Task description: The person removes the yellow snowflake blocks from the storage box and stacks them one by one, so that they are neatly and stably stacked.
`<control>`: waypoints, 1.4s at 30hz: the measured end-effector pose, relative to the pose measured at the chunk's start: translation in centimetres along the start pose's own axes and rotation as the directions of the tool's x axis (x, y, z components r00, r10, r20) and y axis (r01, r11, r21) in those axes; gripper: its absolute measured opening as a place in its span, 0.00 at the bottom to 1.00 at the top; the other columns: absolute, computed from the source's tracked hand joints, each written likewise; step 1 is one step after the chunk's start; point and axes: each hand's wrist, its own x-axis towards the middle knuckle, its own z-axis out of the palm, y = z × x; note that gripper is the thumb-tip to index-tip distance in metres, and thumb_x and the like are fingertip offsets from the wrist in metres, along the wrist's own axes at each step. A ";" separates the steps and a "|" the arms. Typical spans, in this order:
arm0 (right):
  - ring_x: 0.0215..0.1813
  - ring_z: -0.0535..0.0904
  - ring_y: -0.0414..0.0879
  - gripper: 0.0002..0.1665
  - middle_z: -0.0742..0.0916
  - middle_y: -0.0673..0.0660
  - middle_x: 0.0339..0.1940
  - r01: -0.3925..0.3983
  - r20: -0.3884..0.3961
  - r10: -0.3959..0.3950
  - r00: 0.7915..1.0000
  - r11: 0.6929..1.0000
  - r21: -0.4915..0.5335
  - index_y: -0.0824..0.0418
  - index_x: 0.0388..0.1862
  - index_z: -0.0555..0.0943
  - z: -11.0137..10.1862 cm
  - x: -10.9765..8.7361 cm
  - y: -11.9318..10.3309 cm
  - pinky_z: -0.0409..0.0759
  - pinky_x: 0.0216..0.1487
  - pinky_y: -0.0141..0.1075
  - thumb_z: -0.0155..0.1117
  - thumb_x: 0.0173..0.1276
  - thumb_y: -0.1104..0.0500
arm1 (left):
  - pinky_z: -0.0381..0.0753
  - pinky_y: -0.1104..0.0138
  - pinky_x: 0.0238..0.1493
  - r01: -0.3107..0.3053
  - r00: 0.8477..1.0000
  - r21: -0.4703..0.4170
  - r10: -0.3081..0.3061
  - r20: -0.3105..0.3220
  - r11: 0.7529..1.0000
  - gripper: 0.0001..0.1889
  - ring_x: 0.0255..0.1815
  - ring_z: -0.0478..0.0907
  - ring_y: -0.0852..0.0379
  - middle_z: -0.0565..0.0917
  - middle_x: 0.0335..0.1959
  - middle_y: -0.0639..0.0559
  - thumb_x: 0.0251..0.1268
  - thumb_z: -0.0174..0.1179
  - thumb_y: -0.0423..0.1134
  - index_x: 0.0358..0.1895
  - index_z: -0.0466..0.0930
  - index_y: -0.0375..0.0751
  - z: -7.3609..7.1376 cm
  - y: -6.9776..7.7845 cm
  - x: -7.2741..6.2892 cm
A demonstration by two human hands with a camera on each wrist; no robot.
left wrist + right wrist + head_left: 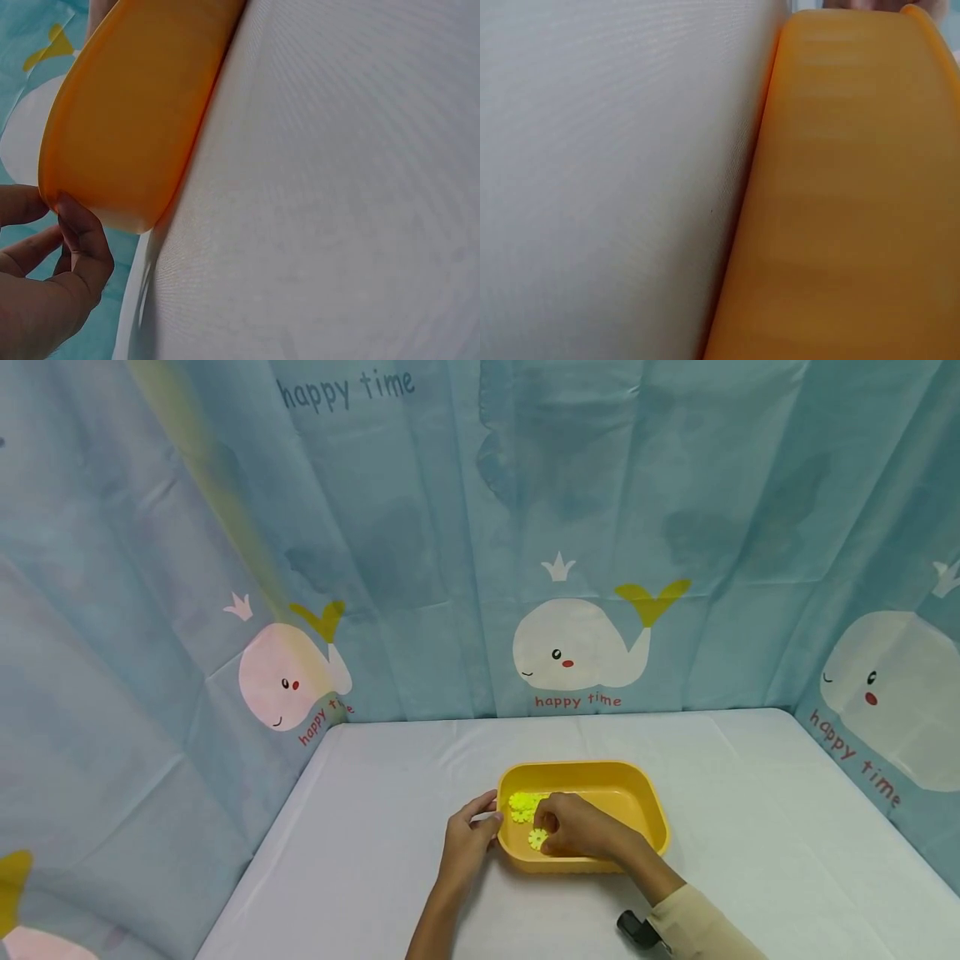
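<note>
A yellow plastic tray sits on the white table. Inside its left part lies a cluster of bright yellow-green snowflake building discs. My left hand holds the tray at its left end, thumb and fingertips on the outside at the rim; the left wrist view shows those fingers bent at the tray's corner. My right hand reaches over the front rim into the tray with curled fingers. Its fingertips pinch the edge of one snowflake disc near the front left. The palm hides part of the cluster.
The white tablecloth spreads around the tray. A black device is by the right sleeve. Blue curtains printed with whales close off the back and both sides.
</note>
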 end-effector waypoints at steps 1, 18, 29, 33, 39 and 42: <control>0.36 0.75 0.45 0.14 0.82 0.49 0.32 0.001 -0.002 -0.001 1.000 1.000 -0.001 0.59 0.44 0.86 0.0 0.0 0.0 0.76 0.38 0.35 0.81 0.61 0.63 | 0.84 0.70 0.39 0.000 1.000 0.000 0.000 0.002 1.000 0.24 0.48 0.81 0.50 0.80 0.62 0.39 0.76 0.62 0.36 0.72 0.78 0.37 0.0 0.0 0.0; 0.36 0.78 0.46 0.08 0.85 0.51 0.32 -0.023 -0.011 0.025 1.000 0.987 0.156 0.60 0.41 0.84 -0.5 -0.6 0.4 0.78 0.39 0.32 0.76 0.67 0.65 | 0.85 0.69 0.41 0.007 1.000 0.003 -0.007 0.001 1.000 0.25 0.50 0.81 0.52 0.80 0.62 0.39 0.75 0.62 0.36 0.73 0.78 0.37 0.0 -0.2 0.0; 0.36 0.82 0.45 0.09 0.88 0.52 0.33 -0.043 -0.068 0.057 0.996 0.981 0.190 0.61 0.48 0.87 -2.2 -1.9 0.3 0.81 0.38 0.32 0.69 0.71 0.69 | 0.85 0.68 0.41 0.004 1.000 0.013 -0.004 -0.003 1.000 0.24 0.50 0.81 0.51 0.80 0.62 0.40 0.76 0.62 0.37 0.72 0.78 0.39 0.0 -0.2 0.0; 0.36 0.82 0.47 0.09 0.88 0.54 0.34 -0.049 -0.098 0.071 0.993 0.976 0.214 0.63 0.49 0.86 -3.3 -2.8 0.3 0.82 0.36 0.34 0.68 0.73 0.69 | 0.85 0.68 0.41 -0.005 1.000 0.018 0.005 -0.003 1.000 0.25 0.50 0.81 0.51 0.80 0.63 0.40 0.76 0.62 0.38 0.73 0.78 0.38 0.0 -0.2 0.0; 0.39 0.83 0.54 0.11 0.87 0.63 0.38 -0.073 -0.135 0.121 0.984 0.945 0.318 0.66 0.53 0.85 -5.0 -4.3 0.7 0.86 0.37 0.41 0.66 0.75 0.67 | 0.85 0.66 0.42 0.000 1.000 0.016 0.000 -0.006 1.000 0.25 0.50 0.81 0.52 0.80 0.62 0.41 0.76 0.62 0.38 0.73 0.78 0.38 0.0 -0.1 0.0; 0.40 0.83 0.57 0.13 0.87 0.65 0.40 -0.104 -0.152 0.168 0.974 0.927 0.360 0.65 0.55 0.85 -5.9 -5.2 0.9 0.87 0.39 0.42 0.66 0.75 0.65 | 0.85 0.67 0.42 0.004 1.000 0.017 -0.004 -0.006 1.000 0.25 0.51 0.81 0.51 0.80 0.62 0.41 0.76 0.62 0.38 0.73 0.78 0.39 0.1 0.1 -0.1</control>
